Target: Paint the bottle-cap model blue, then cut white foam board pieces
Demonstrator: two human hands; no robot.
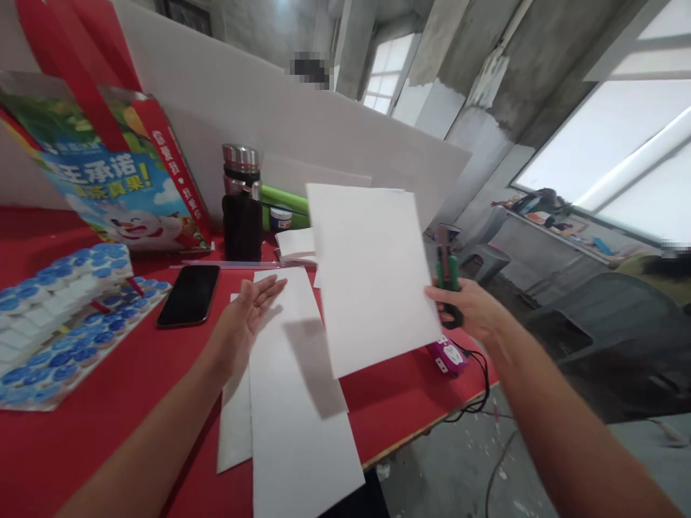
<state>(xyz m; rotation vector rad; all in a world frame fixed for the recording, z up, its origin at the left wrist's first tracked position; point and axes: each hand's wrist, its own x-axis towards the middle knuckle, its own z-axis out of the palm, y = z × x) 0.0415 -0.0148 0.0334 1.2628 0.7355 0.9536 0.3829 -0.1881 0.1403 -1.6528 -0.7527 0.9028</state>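
My right hand [467, 306] grips a green utility knife [448, 277] and the right edge of a white rectangular board [375, 273], which is raised and tilted above the table. My left hand [251, 306] is open, fingers stretched out, over the left edge of a long white board [302, 403] lying on the red table. Another white piece [235, 424] lies partly under that long board. The raised board casts a shadow on the long one. A black phone [188, 296] lies left of my left hand.
Behind stand a black bottle [242, 216], a small jar [281, 219] and a colourful bag [124, 180]. Blue-topped pieces [65, 367] lie at the left of the red table [134, 381]. A purple box [447, 356] with a black cable is near the right edge.
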